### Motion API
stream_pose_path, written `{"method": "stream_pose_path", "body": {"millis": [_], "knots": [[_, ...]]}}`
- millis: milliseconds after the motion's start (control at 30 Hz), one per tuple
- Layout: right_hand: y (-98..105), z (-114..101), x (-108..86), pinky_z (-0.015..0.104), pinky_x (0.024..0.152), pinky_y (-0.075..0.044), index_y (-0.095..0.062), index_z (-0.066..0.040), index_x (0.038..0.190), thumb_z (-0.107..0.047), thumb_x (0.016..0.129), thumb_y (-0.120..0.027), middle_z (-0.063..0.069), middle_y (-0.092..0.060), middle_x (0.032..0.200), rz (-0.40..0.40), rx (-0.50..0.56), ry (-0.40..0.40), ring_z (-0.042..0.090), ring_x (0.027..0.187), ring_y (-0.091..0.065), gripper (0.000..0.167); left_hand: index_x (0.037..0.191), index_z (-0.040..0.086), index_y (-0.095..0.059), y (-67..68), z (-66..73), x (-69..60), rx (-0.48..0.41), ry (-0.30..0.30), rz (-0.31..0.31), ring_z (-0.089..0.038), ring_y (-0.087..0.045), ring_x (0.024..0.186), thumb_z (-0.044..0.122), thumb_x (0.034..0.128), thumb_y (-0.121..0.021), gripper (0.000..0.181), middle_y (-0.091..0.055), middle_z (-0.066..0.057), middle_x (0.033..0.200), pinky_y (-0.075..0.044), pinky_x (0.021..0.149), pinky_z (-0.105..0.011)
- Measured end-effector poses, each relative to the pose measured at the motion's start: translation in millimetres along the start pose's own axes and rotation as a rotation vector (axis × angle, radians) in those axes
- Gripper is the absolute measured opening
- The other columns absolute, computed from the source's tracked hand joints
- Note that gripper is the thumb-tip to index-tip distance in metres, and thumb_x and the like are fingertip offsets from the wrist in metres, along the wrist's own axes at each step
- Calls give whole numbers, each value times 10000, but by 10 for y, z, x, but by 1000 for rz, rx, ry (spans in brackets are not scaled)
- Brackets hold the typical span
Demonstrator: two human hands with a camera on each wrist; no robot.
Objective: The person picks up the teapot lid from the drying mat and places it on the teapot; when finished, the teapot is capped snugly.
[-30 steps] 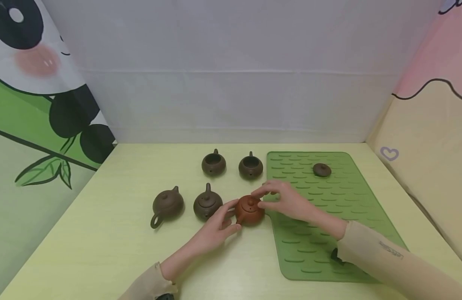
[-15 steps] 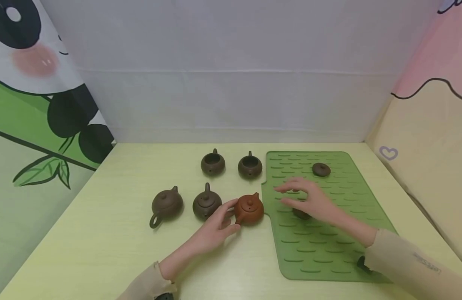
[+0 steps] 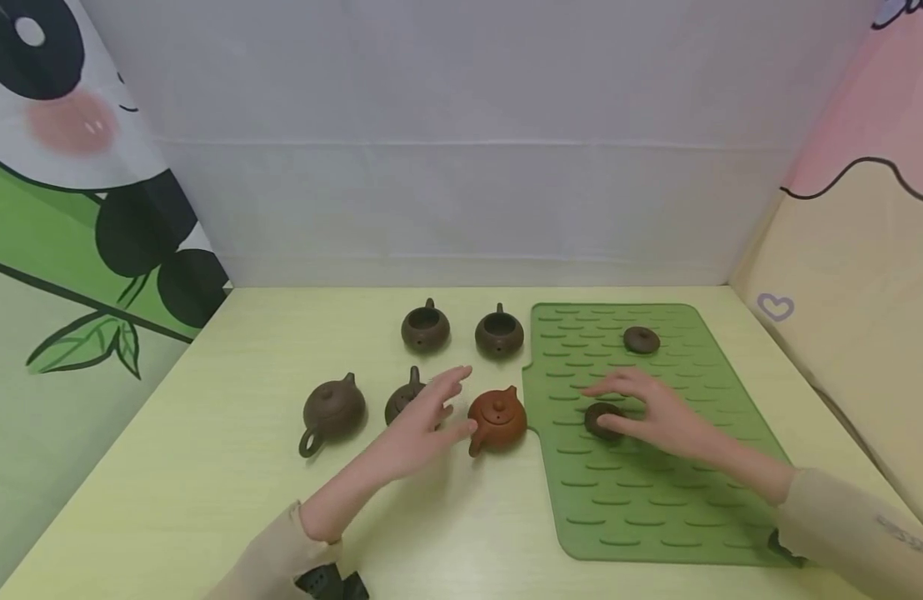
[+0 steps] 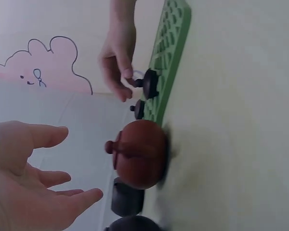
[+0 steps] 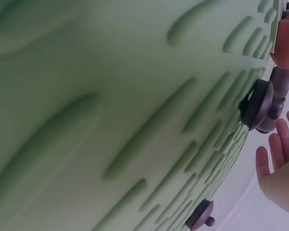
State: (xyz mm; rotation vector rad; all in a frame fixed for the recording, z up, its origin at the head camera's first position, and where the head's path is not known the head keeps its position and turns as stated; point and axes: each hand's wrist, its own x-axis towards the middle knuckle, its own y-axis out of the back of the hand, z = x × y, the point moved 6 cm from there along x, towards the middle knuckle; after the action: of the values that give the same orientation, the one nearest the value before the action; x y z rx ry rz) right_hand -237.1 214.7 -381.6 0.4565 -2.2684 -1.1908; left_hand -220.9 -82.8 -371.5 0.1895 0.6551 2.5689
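My left hand hovers just left of a reddish-brown clay teapot, fingers extended and spread. In the left wrist view a gap shows between that hand and the lidded teapot. Over the green mat, my right hand reaches to a dark teapot lid, thumb and fingers loosely bent on either side of its knob. The right wrist view shows its fingers apart from the lid. Partly hidden behind my left hand stands a dark lidded teapot.
Two dark teapots without lids, one left of the other, stand at the back. Another dark lidded teapot sits at the left. A second dark lid lies at the mat's far side.
My right hand has left the reddish-brown teapot and moved right to the near lid on the mat. My left hand has let go of that teapot and lifted slightly up and left.
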Motion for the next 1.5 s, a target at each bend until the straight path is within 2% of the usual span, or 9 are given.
{"method": "stream_pose_path", "body": {"millis": [100,233,433,567,800,1000,1233,1400,1500], "knots": [[14,13,-32,424,937,-543,-707,-159,1193,-200,857,-775,-55,-688,1183,10,-13,15,192,1141,-625,346,1556,146,-273,178,141,76,-7,-12,-17,-332,-301,1501,193,990,-607,660,-234,-83,1644,-331,1196,-475],[22,41,-66,396,932,-546,-710,-160,1180,-185,846,-784,-62,-687,1176,22,-24,27,178,1133,-620,343,1554,182,-271,447,306,214,-23,-45,-83,-293,-307,1504,212,998,-596,644,-246,-30,1638,-333,1199,-463],[20,114,-97,369,926,-541,-710,-171,1173,-188,843,-788,-70,-683,1169,26,-12,30,168,1129,-619,340,1546,186,-306,847,404,513,12,-199,-191,-274,-352,1485,177,1008,-575,602,-323,-20,1615,-365,1179,-475],[22,141,-115,353,920,-541,-709,-176,1179,-195,841,-791,-69,-684,1167,21,-2,34,154,1122,-618,348,1513,211,-391,1096,289,716,59,-219,-203,-275,-353,1482,205,995,-601,559,-389,-18,1582,-334,1197,-489],[30,183,-132,322,878,-551,-719,-218,1154,-197,837,-794,-83,-678,1139,7,2,26,89,1075,-615,326,1506,158,-413,1434,-122,998,-26,-152,-80,-279,-318,1500,119,962,-640,592,-371,-51,1598,-319,1200,-511],[29,214,-122,330,848,-559,-726,-239,1138,-205,841,-792,-90,-684,1118,2,19,16,62,1048,-620,306,1513,119,-398,1496,-443,1109,-3,-95,-56,-333,-288,1507,95,944,-657,625,-350,-60,1609,-325,1184,-547],[35,207,-111,340,846,-559,-726,-233,1147,-218,845,-788,-82,-691,1122,-4,8,16,81,1047,-627,309,1553,169,-329,1417,-767,1191,96,5,-127,-386,-223,1521,131,929,-683,718,-252,-95,1647,-260,1202,-592],[42,205,-98,331,862,-555,-722,-236,1163,-238,841,-791,-91,-686,1134,-13,-6,10,62,1064,-611,330,1575,218,-270,1391,-899,1197,149,84,-155,-368,-198,1532,192,915,-708,792,-198,-56,1668,-233,1213,-594],[42,209,-98,324,862,-553,-721,-236,1166,-235,838,-793,-91,-684,1135,-15,-12,11,56,1066,-605,335,1581,173,-245,1383,-925,1195,185,99,-158,-385,-207,1524,181,922,-695,799,-187,-89,1668,-235,1213,-591]]}}
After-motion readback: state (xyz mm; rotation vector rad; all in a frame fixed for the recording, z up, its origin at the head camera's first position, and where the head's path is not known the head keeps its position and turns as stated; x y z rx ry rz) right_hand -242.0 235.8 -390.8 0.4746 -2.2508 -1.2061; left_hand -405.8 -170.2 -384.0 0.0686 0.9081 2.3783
